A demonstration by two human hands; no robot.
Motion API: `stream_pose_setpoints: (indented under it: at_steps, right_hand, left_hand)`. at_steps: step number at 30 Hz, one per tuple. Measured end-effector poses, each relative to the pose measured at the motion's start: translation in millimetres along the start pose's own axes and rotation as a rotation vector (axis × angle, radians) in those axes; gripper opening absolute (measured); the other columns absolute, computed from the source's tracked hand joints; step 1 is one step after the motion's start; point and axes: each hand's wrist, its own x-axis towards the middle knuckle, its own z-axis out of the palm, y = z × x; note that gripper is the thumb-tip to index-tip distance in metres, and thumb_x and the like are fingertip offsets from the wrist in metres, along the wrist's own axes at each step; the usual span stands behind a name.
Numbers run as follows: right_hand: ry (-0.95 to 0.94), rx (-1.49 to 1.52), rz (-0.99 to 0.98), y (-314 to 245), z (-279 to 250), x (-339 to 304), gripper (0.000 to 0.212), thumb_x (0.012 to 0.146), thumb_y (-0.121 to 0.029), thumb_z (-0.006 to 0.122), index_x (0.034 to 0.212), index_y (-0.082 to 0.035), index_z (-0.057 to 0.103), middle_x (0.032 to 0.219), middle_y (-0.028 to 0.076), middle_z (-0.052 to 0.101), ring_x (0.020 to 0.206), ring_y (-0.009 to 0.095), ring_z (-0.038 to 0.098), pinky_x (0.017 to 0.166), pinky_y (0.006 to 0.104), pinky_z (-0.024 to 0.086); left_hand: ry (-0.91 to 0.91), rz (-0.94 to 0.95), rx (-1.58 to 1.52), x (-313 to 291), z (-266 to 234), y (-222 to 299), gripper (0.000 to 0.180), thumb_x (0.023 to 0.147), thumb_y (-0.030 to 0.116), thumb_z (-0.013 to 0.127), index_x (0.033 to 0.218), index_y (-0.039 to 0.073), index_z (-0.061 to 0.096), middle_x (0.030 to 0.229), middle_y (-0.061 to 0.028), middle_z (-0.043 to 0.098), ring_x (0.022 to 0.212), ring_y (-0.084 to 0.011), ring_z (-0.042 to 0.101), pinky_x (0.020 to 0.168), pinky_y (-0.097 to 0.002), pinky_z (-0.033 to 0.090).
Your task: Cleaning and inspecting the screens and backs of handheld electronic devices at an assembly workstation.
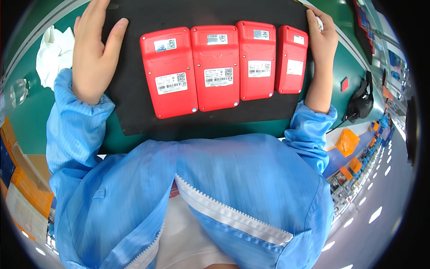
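Several red handheld devices lie back side up in a row on a black mat (134,121). They are the leftmost device (172,102), the second device (217,96), the third device (257,87) and the rightmost device (292,84). Each bears white labels and small screws at its edges. My left hand (96,51) rests flat near the mat's left edge, fingers stretched and thumb apart, holding nothing. Beyond the rightmost device, my right hand (324,38) has its fingers curled round a small white piece (320,23), mostly hidden; its material is unclear.
A crumpled white cloth (53,56) lies on the green table (27,127) left of my left arm. Clear plastic (19,92) sits farther left. Right of my right arm are a small red piece (344,84) and a black object with a strap (360,102).
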Motion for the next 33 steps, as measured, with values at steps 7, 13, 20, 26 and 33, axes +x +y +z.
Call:
stream_pose_setpoints:
  at_steps: [7,13,20,26,33]
  right_hand:
    - [-0.002,0.201,0.100,11,-6,-1,0.022,0.097,-0.024,0.072,0.105,-0.003,0.071,0.093,-0.001,0.068,0.089,0.006,0.059,0.081,0.0204,0.046]
    - [0.325,0.638,0.082,13,0,-2,0.015,0.096,-0.013,0.072,0.104,-0.001,0.069,0.096,0.001,0.070,0.086,0.006,0.061,0.078,0.0183,0.046]
    - [0.438,0.536,-0.032,15,-1,-4,0.016,0.096,-0.011,0.072,0.104,0.002,0.067,0.095,0.005,0.071,0.083,0.008,0.062,0.075,0.0199,0.048]
    - [0.577,0.380,-0.141,9,-2,-2,0.015,0.097,-0.011,0.071,0.102,0.002,0.066,0.090,0.005,0.070,0.080,0.008,0.062,0.073,0.0202,0.048]
    - [0.564,0.391,-0.083,8,-1,-3,0.013,0.097,-0.010,0.071,0.101,0.002,0.068,0.090,0.005,0.070,0.082,0.008,0.063,0.075,0.0205,0.049]
  left_hand:
    - [0.068,-0.235,-0.858,4,-2,7,0.060,0.101,0.007,0.059,0.156,0.006,0.035,0.155,-0.0153,0.045,0.134,-0.0224,0.052,0.108,-0.0305,0.047]
    - [0.035,-0.388,-1.168,11,-12,-8,0.058,0.103,0.014,0.056,0.155,0.001,0.035,0.149,-0.0140,0.052,0.135,-0.0221,0.052,0.114,-0.0321,0.039]
    - [-0.081,-0.382,-1.226,4,-11,-24,0.059,0.102,0.013,0.055,0.154,-0.002,0.033,0.148,-0.0122,0.053,0.137,-0.0205,0.049,0.115,-0.0320,0.035]
    - [0.000,-0.438,-1.171,6,-9,-6,0.056,0.102,0.012,0.054,0.154,-0.002,0.035,0.147,-0.0124,0.052,0.136,-0.0200,0.049,0.115,-0.0299,0.035]
    - [-0.015,-0.438,-1.168,7,-10,-2,0.056,0.103,0.013,0.054,0.153,-0.002,0.035,0.148,-0.0118,0.051,0.136,-0.0200,0.049,0.115,-0.0301,0.035]
